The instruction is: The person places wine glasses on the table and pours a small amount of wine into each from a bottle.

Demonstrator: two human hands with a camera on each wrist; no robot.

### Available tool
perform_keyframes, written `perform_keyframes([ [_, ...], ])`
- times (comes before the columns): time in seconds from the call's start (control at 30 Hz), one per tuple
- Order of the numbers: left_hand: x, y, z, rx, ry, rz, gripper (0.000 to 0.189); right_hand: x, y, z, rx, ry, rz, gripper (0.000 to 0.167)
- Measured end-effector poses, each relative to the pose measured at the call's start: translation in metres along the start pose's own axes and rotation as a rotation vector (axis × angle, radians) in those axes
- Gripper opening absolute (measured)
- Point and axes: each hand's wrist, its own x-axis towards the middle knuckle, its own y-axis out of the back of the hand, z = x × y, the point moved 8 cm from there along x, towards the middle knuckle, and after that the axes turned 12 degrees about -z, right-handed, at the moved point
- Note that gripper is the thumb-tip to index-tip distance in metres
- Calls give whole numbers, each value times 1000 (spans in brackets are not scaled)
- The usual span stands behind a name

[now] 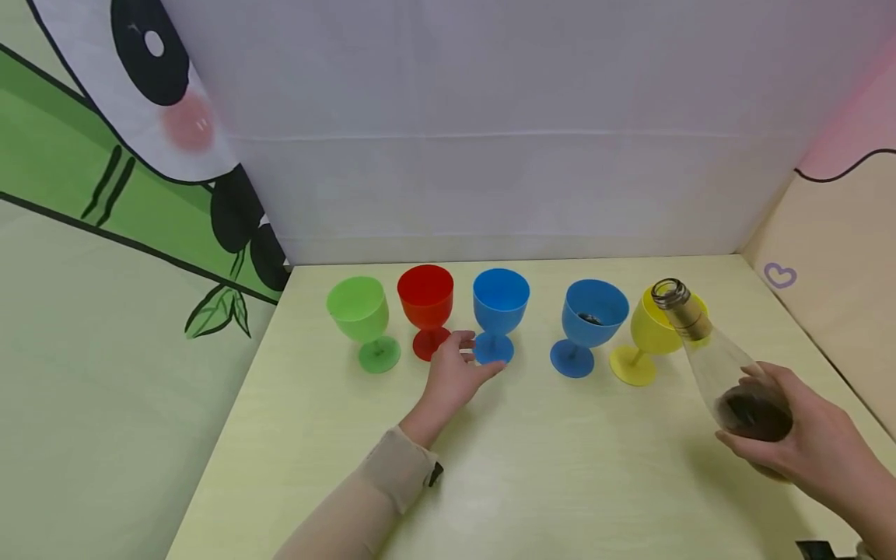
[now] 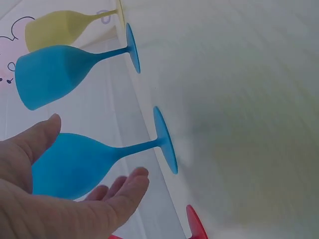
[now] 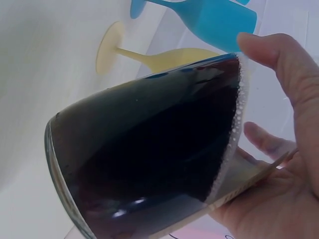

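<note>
My right hand grips a clear glass bottle round its lower part; the bottle leans with its open mouth up to the left. Dark liquid with a bubbly edge fills its lower part in the right wrist view. The bottle's neck overlaps the yellow goblet. My left hand is low before the middle blue goblet, thumb and fingers spread on either side of it in the left wrist view, not closed round it. The right-hand blue goblet has a little dark liquid inside.
A red goblet stands just left of the middle blue one, with a light green goblet at the row's left end. All stand upright on a pale table. Behind is a white backdrop; a printed panel borders the left.
</note>
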Motion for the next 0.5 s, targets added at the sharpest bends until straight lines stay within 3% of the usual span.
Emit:
perform_keyframes([
  [0.17, 9, 1, 3, -17, -30, 20, 82, 1, 0, 0, 7, 8, 0, 98],
  [0.5, 28, -5, 8, -54, -65, 30, 88, 1, -2, 0, 27, -9, 2, 97],
])
